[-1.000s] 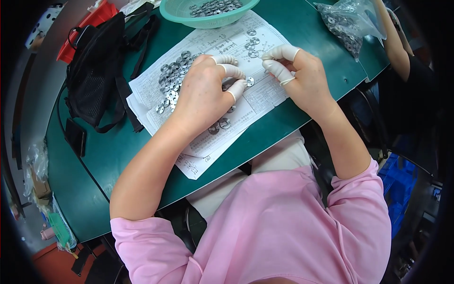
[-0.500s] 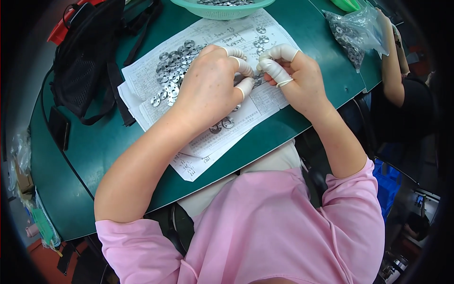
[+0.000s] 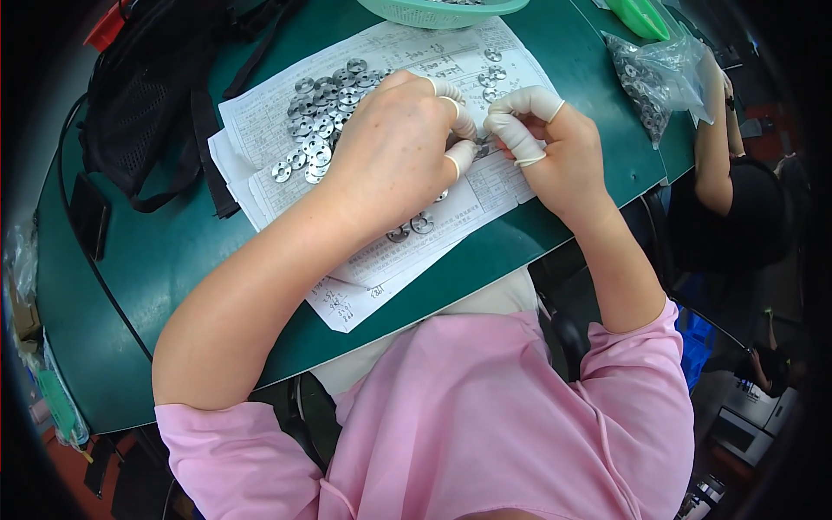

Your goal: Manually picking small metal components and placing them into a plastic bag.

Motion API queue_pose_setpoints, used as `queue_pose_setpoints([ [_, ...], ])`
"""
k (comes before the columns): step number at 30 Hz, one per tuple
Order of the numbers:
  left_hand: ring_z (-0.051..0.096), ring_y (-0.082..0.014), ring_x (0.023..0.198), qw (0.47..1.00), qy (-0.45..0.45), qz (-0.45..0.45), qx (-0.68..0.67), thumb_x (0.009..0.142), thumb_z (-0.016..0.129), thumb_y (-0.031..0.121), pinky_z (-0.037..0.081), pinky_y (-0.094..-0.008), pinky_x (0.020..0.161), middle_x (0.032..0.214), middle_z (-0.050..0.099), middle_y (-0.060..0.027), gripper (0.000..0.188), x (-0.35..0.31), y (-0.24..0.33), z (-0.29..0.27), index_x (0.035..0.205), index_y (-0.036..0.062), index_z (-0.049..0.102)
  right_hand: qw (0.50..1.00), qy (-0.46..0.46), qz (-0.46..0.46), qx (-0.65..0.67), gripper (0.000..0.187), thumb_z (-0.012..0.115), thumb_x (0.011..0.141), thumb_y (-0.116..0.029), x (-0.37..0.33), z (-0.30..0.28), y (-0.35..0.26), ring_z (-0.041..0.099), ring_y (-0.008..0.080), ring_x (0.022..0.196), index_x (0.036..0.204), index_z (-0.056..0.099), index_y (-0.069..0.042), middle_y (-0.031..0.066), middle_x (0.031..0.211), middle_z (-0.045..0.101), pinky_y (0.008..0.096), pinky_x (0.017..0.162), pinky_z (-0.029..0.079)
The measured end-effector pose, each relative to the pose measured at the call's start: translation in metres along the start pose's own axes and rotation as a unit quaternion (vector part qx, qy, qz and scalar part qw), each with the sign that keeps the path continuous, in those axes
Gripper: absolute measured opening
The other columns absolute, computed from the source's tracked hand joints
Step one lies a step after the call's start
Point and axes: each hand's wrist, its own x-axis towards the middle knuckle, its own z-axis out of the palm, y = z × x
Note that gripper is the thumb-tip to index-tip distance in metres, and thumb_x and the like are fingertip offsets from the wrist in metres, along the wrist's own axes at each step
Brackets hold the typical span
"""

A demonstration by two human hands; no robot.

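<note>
White finger cots cover several fingertips of both my hands. My left hand (image 3: 403, 143) is curled over the printed papers, its fingers closed. My right hand (image 3: 559, 147) pinches from the other side, thumb and index finger bent together. Between the fingertips of both hands a small grey metal disc (image 3: 482, 141) shows in part; most of it is hidden. A heap of round metal discs with holes (image 3: 325, 108) lies to the left of my left hand. A few more discs (image 3: 491, 74) rest above my right hand, and two open-looking metal rings (image 3: 421, 223) lie below my left wrist.
The papers (image 3: 260, 108) lie on a green table (image 3: 156, 277). A light green basket (image 3: 451, 16) stands at the far edge. A clear bag of metal parts (image 3: 646, 87) lies at the right, near another person's arm (image 3: 712, 130). A black bag (image 3: 165, 95) and phone (image 3: 88, 217) are left.
The view has shifted slightly. Both hands remain fingertip to fingertip over the papers; my right fingers have closed in a little on the disc.
</note>
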Motion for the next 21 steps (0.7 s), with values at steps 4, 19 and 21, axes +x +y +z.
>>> queue_pose_setpoints([
  [4, 0.057, -0.0291, 0.094, 0.999, -0.026, -0.021, 0.009, 0.072, 0.068, 0.012, 0.046, -0.0370, 0.086, 0.097, 0.066, -0.0120, 0.015, -0.001, 0.002, -0.003, 0.083, 0.0035, 0.073, 0.991, -0.020, -0.086, -0.100, 0.009, 0.066, 0.084, -0.007, 0.005, -0.003, -0.005, 0.061, 0.0122, 0.067, 0.087, 0.062, 0.000, 0.0058, 0.076, 0.064, 0.0248, 0.061, 0.050],
  [19, 0.056, -0.0280, 0.097, 0.998, -0.037, -0.042, 0.012, 0.072, 0.070, 0.013, 0.045, -0.0362, 0.088, 0.105, 0.066, -0.0107, 0.016, -0.002, 0.001, -0.002, 0.085, 0.0020, 0.072, 0.976, -0.021, -0.152, -0.158, 0.010, 0.069, 0.081, -0.007, 0.005, 0.002, 0.001, 0.062, 0.0175, 0.062, 0.082, 0.060, -0.001, 0.0076, 0.072, 0.064, 0.0268, 0.057, 0.049],
  [21, 0.056, -0.0280, 0.098, 0.998, -0.039, -0.041, 0.012, 0.073, 0.070, 0.013, 0.045, -0.0363, 0.089, 0.105, 0.066, -0.0106, 0.017, -0.001, 0.003, -0.003, 0.085, 0.0020, 0.072, 0.979, -0.011, -0.139, -0.150, 0.010, 0.069, 0.081, -0.007, 0.006, 0.004, 0.000, 0.062, 0.0176, 0.062, 0.083, 0.060, -0.001, 0.0077, 0.072, 0.064, 0.0267, 0.057, 0.049],
])
